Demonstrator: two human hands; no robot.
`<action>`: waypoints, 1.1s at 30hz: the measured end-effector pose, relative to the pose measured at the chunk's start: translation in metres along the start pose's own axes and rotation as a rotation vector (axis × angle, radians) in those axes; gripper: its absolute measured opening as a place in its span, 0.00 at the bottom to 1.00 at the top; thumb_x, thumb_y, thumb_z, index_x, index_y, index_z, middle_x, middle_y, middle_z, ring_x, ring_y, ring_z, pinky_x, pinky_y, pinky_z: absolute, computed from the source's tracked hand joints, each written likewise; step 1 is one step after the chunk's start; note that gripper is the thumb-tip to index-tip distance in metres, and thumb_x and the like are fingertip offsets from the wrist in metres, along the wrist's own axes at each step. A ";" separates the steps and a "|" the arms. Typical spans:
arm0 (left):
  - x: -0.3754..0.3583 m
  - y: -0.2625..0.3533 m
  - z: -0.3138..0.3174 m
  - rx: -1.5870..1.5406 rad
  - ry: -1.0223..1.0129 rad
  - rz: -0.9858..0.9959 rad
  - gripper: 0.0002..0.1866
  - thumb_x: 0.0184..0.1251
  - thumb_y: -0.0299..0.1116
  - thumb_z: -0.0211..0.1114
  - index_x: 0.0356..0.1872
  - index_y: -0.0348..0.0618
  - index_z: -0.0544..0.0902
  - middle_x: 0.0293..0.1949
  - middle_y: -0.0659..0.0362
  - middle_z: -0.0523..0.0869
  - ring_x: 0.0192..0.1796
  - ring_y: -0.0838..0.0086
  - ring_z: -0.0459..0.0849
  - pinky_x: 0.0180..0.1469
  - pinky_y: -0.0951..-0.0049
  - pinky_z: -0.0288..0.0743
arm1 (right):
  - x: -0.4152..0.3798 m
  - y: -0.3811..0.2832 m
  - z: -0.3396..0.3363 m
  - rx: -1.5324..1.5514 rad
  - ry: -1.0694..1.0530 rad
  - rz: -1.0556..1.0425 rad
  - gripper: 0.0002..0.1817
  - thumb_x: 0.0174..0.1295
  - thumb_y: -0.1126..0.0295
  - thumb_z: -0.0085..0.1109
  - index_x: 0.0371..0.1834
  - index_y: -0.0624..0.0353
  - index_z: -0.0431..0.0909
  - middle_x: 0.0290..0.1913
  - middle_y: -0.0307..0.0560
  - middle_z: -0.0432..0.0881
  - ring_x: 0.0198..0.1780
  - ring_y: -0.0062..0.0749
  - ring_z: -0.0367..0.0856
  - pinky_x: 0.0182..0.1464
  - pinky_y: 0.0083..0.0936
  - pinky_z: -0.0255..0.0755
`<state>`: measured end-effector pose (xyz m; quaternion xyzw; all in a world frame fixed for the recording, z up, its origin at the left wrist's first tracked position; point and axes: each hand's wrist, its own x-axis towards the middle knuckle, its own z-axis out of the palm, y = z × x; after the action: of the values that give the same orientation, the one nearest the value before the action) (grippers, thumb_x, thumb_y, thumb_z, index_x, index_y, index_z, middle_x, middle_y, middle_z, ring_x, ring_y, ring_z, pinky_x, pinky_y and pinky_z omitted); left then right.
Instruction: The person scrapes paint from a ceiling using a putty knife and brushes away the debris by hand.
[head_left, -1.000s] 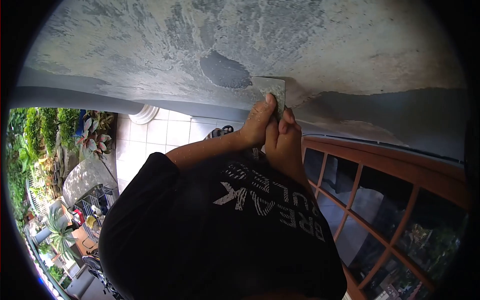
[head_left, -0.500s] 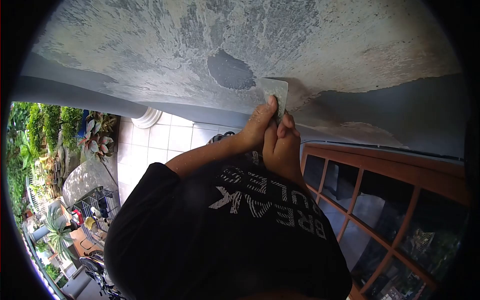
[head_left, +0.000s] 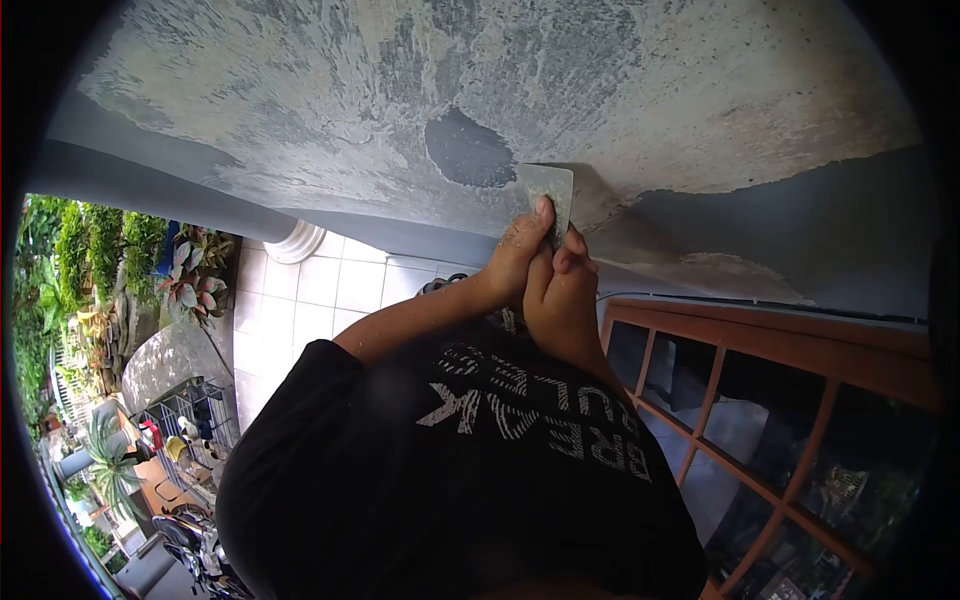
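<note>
A flat, pale scraper (head_left: 556, 183) with dusty smears has its far edge against the peeling wall (head_left: 330, 110), just beside a dark grey patch (head_left: 470, 148). My left hand (head_left: 518, 250) is closed on it, with the thumb pressed along its face. Close against the left hand, my right hand (head_left: 563, 290) is also closed around the scraper's lower end, its fingers curled at the right edge. The grip end is hidden between both hands. Pale specks dot my left hand and forearm.
A brown wooden window frame (head_left: 720, 345) with glass panes is at right, below a thin cable. Left of me are a round column (head_left: 170, 195), white floor tiles (head_left: 317, 290), plants (head_left: 110, 240), a wire rack (head_left: 190, 425) and a motorbike (head_left: 195, 540).
The view has tilted slightly, so the wall sits a little lower. The scraper has shifted slightly towards the dark patch and shows more of its face. Both hands keep their grip.
</note>
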<state>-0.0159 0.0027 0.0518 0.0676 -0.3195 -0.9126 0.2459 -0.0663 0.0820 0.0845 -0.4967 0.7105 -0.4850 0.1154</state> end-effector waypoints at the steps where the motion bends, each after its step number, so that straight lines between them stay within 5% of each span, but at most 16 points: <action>1: 0.000 0.000 -0.002 -0.092 0.031 0.027 0.31 0.71 0.57 0.38 0.30 0.38 0.76 0.22 0.58 0.73 0.37 0.62 0.81 0.46 0.64 0.75 | 0.008 -0.008 0.002 -0.022 -0.006 -0.036 0.12 0.59 0.76 0.45 0.44 0.71 0.69 0.27 0.59 0.70 0.31 0.48 0.73 0.37 0.36 0.68; 3: -0.010 -0.005 -0.007 -0.156 0.058 0.044 0.31 0.71 0.58 0.38 0.30 0.38 0.76 0.22 0.58 0.73 0.37 0.61 0.81 0.47 0.63 0.75 | 0.019 -0.005 0.004 -0.005 -0.129 0.022 0.11 0.60 0.75 0.45 0.44 0.70 0.69 0.27 0.59 0.70 0.30 0.46 0.72 0.37 0.34 0.67; 7: -0.008 0.002 -0.015 0.042 -0.039 0.037 0.31 0.71 0.58 0.38 0.30 0.37 0.76 0.22 0.57 0.74 0.38 0.62 0.81 0.46 0.65 0.75 | 0.000 -0.009 0.004 0.095 -0.046 0.035 0.07 0.60 0.76 0.45 0.37 0.71 0.68 0.24 0.52 0.64 0.27 0.41 0.69 0.34 0.32 0.64; 11: -0.001 0.004 -0.006 0.122 -0.146 -0.082 0.32 0.72 0.57 0.37 0.28 0.36 0.77 0.20 0.58 0.74 0.39 0.63 0.82 0.47 0.66 0.74 | -0.011 -0.007 -0.007 -0.067 -0.089 0.092 0.07 0.58 0.78 0.48 0.39 0.70 0.68 0.30 0.54 0.65 0.31 0.45 0.70 0.36 0.38 0.65; 17: -0.004 -0.002 -0.007 -0.220 -0.236 0.005 0.33 0.72 0.57 0.35 0.29 0.37 0.77 0.20 0.58 0.74 0.38 0.64 0.81 0.46 0.68 0.75 | -0.003 -0.029 0.001 -0.107 0.003 0.073 0.06 0.60 0.74 0.47 0.32 0.68 0.67 0.21 0.47 0.62 0.25 0.36 0.67 0.32 0.32 0.63; 20: 0.000 -0.001 -0.001 0.048 0.010 -0.095 0.33 0.72 0.57 0.34 0.30 0.36 0.76 0.21 0.59 0.74 0.38 0.64 0.81 0.46 0.68 0.75 | -0.001 0.008 -0.003 0.120 -0.007 0.068 0.06 0.59 0.76 0.46 0.32 0.69 0.66 0.19 0.49 0.62 0.23 0.36 0.66 0.31 0.33 0.63; 30: -0.004 0.005 -0.003 -0.100 -0.183 -0.007 0.32 0.73 0.54 0.34 0.32 0.35 0.77 0.22 0.58 0.74 0.37 0.63 0.81 0.46 0.66 0.75 | -0.001 -0.031 0.000 -0.054 0.055 0.065 0.08 0.58 0.77 0.46 0.37 0.70 0.67 0.20 0.52 0.60 0.23 0.42 0.63 0.31 0.33 0.62; 33: -0.001 -0.003 -0.004 0.018 -0.017 -0.040 0.32 0.74 0.54 0.34 0.33 0.35 0.77 0.22 0.58 0.74 0.36 0.64 0.82 0.45 0.66 0.75 | 0.000 -0.014 -0.004 -0.020 0.018 0.117 0.09 0.59 0.76 0.45 0.40 0.70 0.68 0.22 0.53 0.65 0.26 0.42 0.68 0.33 0.32 0.64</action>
<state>-0.0151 0.0026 0.0467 0.0686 -0.3282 -0.9151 0.2241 -0.0602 0.0840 0.0976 -0.4512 0.7440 -0.4748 0.1324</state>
